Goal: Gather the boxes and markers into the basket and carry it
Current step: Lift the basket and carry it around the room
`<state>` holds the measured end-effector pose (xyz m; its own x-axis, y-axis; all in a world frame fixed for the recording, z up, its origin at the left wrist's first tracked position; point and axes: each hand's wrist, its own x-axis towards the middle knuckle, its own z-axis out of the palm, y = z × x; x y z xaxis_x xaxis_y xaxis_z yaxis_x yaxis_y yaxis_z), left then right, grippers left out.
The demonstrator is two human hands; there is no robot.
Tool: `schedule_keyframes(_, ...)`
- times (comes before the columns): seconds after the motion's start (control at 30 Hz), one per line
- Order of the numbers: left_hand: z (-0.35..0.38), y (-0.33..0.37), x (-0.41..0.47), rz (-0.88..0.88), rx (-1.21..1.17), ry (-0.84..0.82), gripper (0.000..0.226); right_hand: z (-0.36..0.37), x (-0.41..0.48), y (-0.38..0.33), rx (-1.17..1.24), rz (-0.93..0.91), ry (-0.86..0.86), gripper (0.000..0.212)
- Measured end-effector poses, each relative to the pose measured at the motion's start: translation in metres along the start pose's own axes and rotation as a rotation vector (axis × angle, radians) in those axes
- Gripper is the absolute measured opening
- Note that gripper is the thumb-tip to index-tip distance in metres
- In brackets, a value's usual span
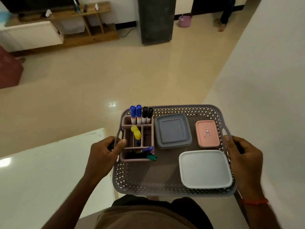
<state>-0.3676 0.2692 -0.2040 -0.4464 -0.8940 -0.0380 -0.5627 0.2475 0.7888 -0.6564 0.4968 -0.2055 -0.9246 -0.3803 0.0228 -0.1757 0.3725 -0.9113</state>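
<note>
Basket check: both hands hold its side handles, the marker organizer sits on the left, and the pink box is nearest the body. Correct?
One slip: the head view shows the white box nearest the body, the pink box beyond it. The left hand and right hand do hold the basket handles, marker organizer left.

Ahead I see a glossy cream floor (99,80) with one spot of glare (112,104). At the far left stand a wooden shelf (89,22) and a white cabinet (31,33). A tall dark unit (156,20) is mid-room, with a purple bucket (184,21) near it. A white wall (264,71) runs along my right, and a white table (41,162) sits lower left.
</note>
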Motion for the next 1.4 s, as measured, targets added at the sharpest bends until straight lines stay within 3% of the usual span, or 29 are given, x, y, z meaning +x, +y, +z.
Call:
schedule_keyframes(0.3, 0.004, 0.011, 0.037, -0.109, 0.034, 0.112, 0.022, 0.048, 0.088, -0.016, -0.012, -0.056, -0.189, 0.021)
schedule_keyframes(0.7, 0.075, 0.059, 0.133, -0.269, 0.071, 0.259, 0.024, 0.101, 0.261, -0.031, -0.057, -0.21, -0.364, 0.02)
schedule_keyframes(1.13, 0.099, 0.084, 0.222, -0.344, 0.054, 0.539, 0.02, 0.184, 0.393, -0.069, -0.084, -0.326, -0.525, 0.016)
schedule_keyframes(1.4, 0.088, 0.062, 0.315, -0.359, 0.079, 0.572, 0.024, 0.261, 0.459, -0.103, -0.21, -0.571, -0.533, 0.011)
